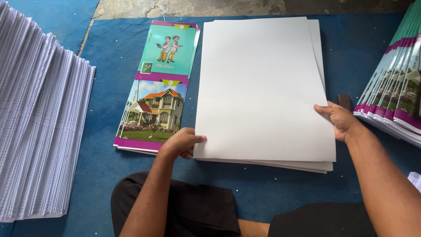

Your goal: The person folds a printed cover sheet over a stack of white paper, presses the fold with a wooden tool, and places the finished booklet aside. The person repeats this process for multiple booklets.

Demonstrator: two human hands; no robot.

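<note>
We grip the white sheet stack [263,92] by both side edges, seemingly squaring it | left hand [180,144] pinching the lower-left corner | right hand [340,120] clasping the right edge | printed cover sheets [158,87] just beside.

A small stack of large blank white sheets [263,87] lies flat on the blue mat, long side running from six toward twelve o'clock. The top sheet sits slightly askew, so lower sheets peek out along the three o'clock edge and at the six o'clock edge.
</note>
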